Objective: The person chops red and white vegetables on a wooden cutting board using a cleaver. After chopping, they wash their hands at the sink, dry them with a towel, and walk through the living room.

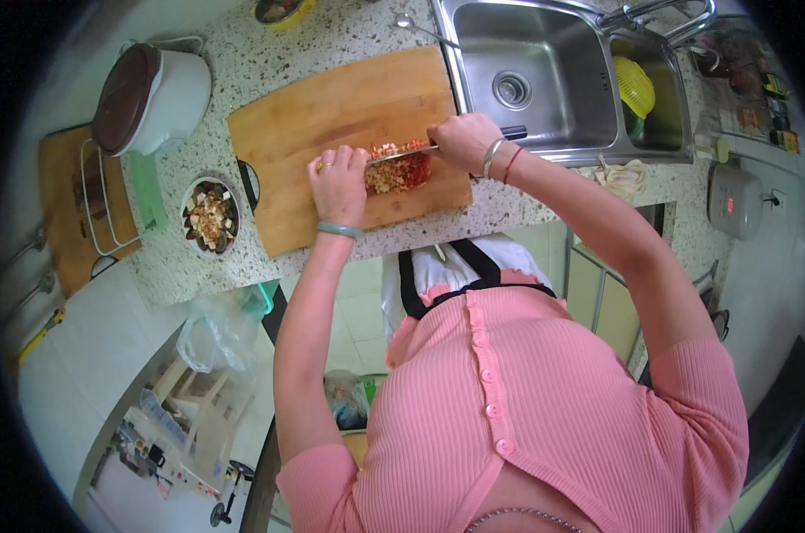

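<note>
My right hand (466, 144) grips a kitchen knife; the dark end of its handle sticks out beyond my fist. Seen nearly edge-on, the knife's blade (404, 155) runs left across finely chopped red and pale bits (397, 174), which look like chili and garlic. At the blade's front end, the fingers of my left hand (338, 188) are bent over it. Some of the chopped bits lie on the far side of the blade, most on the near side. All this rests on a wooden cutting board (331, 107).
Left of the board stands a bowl (189, 238) of dark pieces and white cubes with crumbs on top. A white cooker (176, 98) with a brown lid is behind it. The double steel sink (545, 53) adjoins the board's right; a cloth (622, 176) lies at its front edge.
</note>
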The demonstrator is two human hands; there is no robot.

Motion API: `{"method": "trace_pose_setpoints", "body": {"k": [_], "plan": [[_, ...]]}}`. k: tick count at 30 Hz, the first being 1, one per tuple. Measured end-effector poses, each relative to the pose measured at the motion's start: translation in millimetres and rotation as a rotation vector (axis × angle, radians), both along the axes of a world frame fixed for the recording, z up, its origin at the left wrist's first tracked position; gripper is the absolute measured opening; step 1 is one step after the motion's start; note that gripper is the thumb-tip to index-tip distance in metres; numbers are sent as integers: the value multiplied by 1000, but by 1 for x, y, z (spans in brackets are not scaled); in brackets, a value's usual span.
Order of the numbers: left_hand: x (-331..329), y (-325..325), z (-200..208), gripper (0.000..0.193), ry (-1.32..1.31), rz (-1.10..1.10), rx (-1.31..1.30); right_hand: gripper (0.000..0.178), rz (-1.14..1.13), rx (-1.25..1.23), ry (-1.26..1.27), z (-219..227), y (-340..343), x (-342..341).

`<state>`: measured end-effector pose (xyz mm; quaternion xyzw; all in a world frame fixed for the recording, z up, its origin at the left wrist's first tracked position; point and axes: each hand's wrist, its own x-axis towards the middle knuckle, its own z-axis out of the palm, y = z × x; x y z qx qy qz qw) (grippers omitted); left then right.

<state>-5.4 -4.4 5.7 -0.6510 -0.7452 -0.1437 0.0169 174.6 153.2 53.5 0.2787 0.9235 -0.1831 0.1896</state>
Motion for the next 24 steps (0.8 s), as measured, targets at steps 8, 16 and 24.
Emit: {"method": "trace_pose_setpoints", "body": {"k": [8, 16, 24], "plan": [[-8, -19, 15, 8, -99, -33, -1, 19, 25, -40, -40, 15, -21, -8], [7, -23, -3, 12, -12, -28, 9, 19, -48, -20, 18, -12, -32, 11], [-8, -31, 17, 9, -91, -78, 6, 15, -8, -74, -11, 25, -39, 0]]}}
